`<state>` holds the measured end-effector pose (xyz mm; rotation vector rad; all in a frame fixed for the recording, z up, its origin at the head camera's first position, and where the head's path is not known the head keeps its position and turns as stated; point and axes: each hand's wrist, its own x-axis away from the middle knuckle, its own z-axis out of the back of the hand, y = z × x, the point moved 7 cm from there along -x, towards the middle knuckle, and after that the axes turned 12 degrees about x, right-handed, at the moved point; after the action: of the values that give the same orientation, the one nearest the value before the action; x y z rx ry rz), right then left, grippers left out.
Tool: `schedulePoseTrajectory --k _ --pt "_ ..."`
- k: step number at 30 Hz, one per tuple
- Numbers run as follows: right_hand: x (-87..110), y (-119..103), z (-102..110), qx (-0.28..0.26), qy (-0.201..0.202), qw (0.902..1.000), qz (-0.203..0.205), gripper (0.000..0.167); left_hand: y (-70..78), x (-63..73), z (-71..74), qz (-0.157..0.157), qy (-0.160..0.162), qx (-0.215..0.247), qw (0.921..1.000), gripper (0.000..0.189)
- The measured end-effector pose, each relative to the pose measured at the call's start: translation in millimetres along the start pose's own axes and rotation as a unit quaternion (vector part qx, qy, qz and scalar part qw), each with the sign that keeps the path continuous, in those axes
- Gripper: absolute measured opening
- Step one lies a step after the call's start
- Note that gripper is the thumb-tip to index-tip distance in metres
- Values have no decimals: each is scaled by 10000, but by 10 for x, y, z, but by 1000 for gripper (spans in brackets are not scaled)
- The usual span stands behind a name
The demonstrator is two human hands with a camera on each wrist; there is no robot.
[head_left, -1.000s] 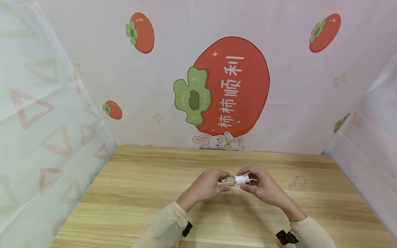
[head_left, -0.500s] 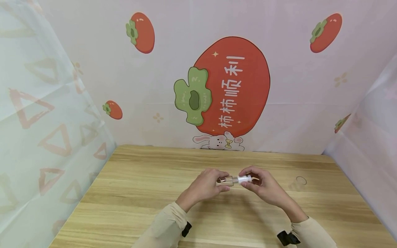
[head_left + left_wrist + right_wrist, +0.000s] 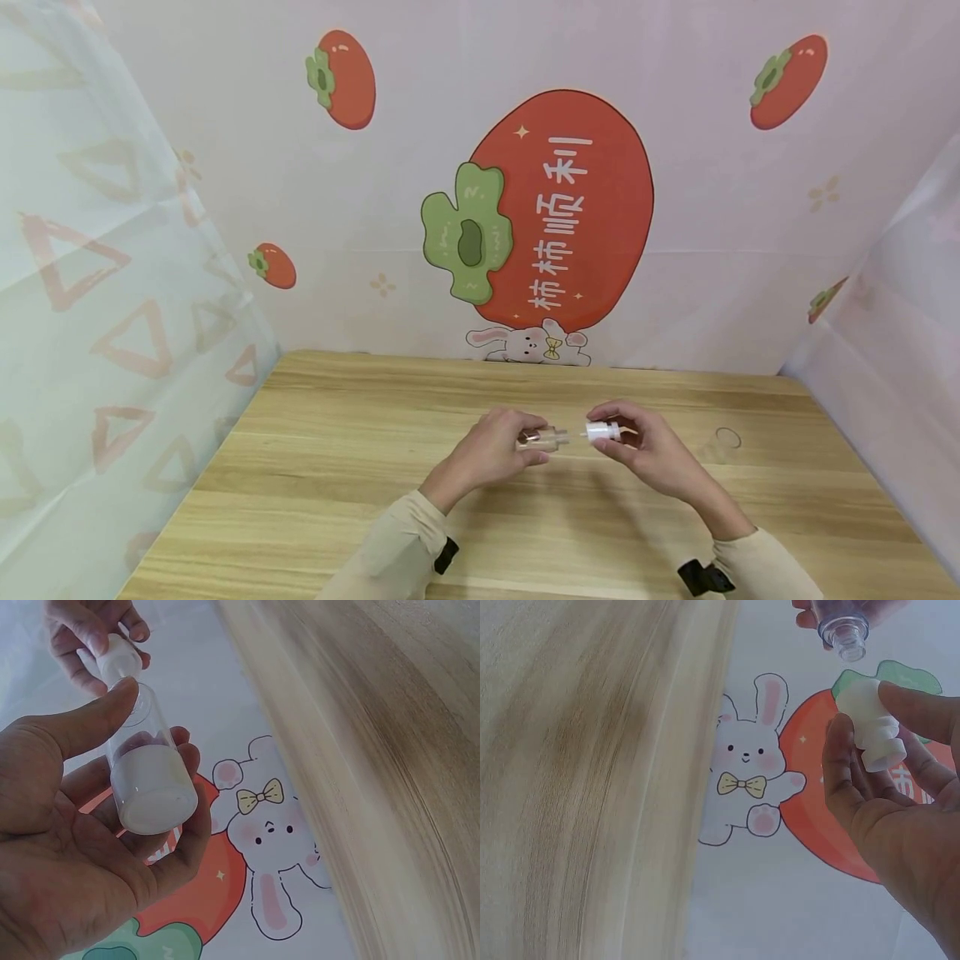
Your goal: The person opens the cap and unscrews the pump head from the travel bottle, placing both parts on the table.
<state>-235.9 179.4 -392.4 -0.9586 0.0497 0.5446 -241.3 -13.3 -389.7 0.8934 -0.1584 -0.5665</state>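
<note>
My left hand point(image 3: 491, 450) holds a small clear bottle point(image 3: 538, 440) on its side, fingers curled round the body and the thumb along it. Its bare neck points right; in the left wrist view the lower part of the bottle point(image 3: 154, 787) looks white. Between the thumb and fingers of my right hand point(image 3: 645, 450) is a white pump top point(image 3: 601, 431), with a thin tip sticking out towards the neck. A short gap separates the two parts. The right wrist view shows the stepped outer end of the pump top point(image 3: 870, 720) and the open bottle neck point(image 3: 850, 643).
A clear cap point(image 3: 726, 437) with a thin dark rim lies on the wooden table point(image 3: 337, 467), right of my right hand. Behind the table hangs a printed backdrop point(image 3: 697, 300), with further white sheets at both sides.
The pump top has come off the bottle neck and moved right with my right hand, opening a gap. My left hand has shifted slightly left with the bottle.
</note>
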Motion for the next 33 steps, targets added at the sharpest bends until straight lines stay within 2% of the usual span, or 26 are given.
schedulePoseTrajectory --k 13,24,29,33 --pt "66 102 108 262 97 9992 -274 29 -57 23 36 169 54 70 9998 36" --pt "130 274 214 613 207 9966 -509 31 -47 34 58 152 58 65 9998 36" --pt "154 356 266 1239 314 9902 -558 33 -42 32 54 127 58 86 9999 36" --pt "174 398 304 1938 378 9785 -594 31 -36 33 50 121 56 110 9999 36"
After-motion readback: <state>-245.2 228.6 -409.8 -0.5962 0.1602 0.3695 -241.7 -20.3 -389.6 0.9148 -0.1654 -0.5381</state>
